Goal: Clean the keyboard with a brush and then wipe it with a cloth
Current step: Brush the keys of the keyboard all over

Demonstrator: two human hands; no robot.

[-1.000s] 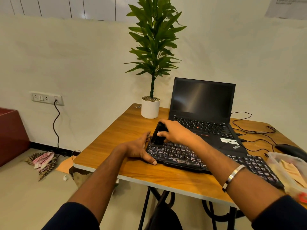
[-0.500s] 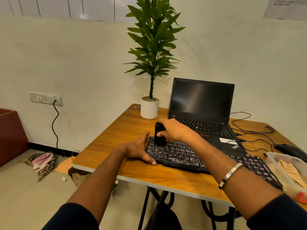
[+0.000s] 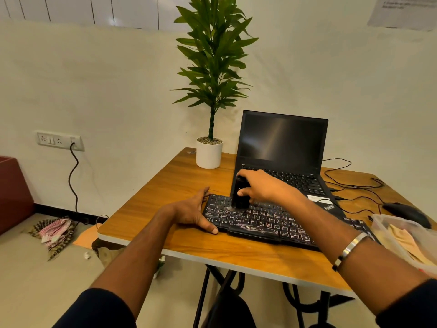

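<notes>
Right hand [image 3: 262, 187] curled round black brush [image 3: 240, 194], upright, bristles down on keyboard's [image 3: 264, 221] upper left keys. Left hand [image 3: 189, 213] flat, fingers straight, thumb against keyboard's left edge on table [image 3: 165, 185].

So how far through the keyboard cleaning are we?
Brushing is in hand: the right hand grips the brush upright on the keyboard near its left end, and the left hand steadies that end. Wiping remains; a cloth sits in the plastic tub.
</notes>
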